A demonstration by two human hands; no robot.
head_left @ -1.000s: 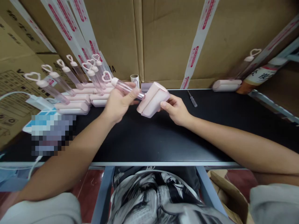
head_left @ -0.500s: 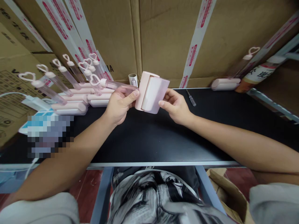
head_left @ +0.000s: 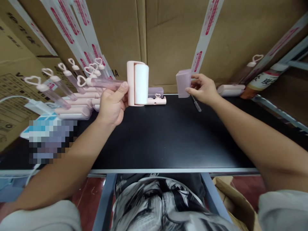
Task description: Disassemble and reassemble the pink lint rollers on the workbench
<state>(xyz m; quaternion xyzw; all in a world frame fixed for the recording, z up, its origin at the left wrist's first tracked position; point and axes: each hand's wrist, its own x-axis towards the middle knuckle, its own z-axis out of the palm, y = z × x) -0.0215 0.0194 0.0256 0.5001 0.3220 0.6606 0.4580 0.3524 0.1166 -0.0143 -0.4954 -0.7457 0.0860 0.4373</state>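
My left hand (head_left: 113, 104) grips a pink lint roller (head_left: 131, 84) by its clear tube handle, which ends in a heart-shaped loop. The white roll (head_left: 141, 84) on its head is uncovered. To the right, my right hand (head_left: 203, 88) pinches a translucent pale pink cover (head_left: 183, 83) between thumb and fingers, apart from the roller. Behind the roller, a small pink part (head_left: 157, 101) with a heart loop and a translucent piece (head_left: 156, 91) lie on the black table (head_left: 156, 138). Just below the right hand lies a small screwdriver (head_left: 196, 104).
Several lint rollers (head_left: 72, 112) stand with handles raised at the left, near a blue and white power strip (head_left: 39, 125). Another roller (head_left: 231, 90) and a drink bottle (head_left: 264, 80) are at the right. Cardboard boxes (head_left: 166, 41) wall the back.
The cover has come off the lint roller. My right hand has carried it to the right, while my left hand has moved the roller left, turning it upright and exposing the white roll.
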